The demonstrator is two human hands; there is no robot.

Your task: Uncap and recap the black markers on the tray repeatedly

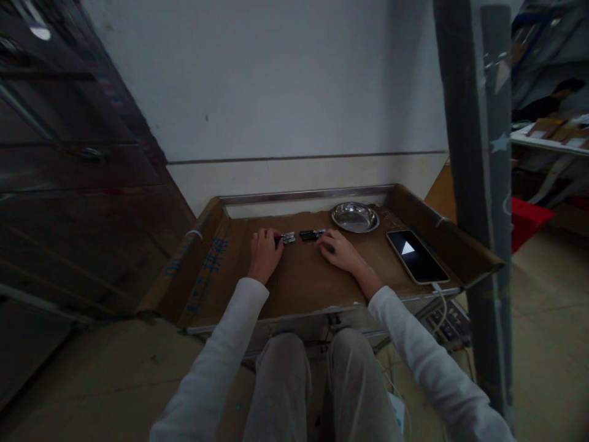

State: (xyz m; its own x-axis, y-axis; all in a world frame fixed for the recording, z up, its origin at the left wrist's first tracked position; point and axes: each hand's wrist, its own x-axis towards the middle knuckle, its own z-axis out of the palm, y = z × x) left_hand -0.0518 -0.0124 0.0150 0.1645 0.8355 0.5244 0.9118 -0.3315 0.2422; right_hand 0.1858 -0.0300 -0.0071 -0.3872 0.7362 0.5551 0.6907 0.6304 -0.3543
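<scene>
My left hand (pixel 264 253) rests on the brown cardboard-lined tray table (pixel 304 282), its fingers curled around the end of a small dark and silver object (pixel 287 238) with a reddish tip. My right hand (pixel 338 250) lies flat on the table, fingertips next to a second small black object (pixel 311 234) that lies just beyond them. The two small objects lie end to end with a short gap between them. The dim light hides their details.
A shiny metal dish (pixel 355 217) stands at the back right of the table. A phone (pixel 416 255) showing a play symbol lies at the right, with a cable running down to a power strip (pixel 448 322). A grey pole (pixel 481 184) rises at the right; dark cabinet (pixel 69 159) at left.
</scene>
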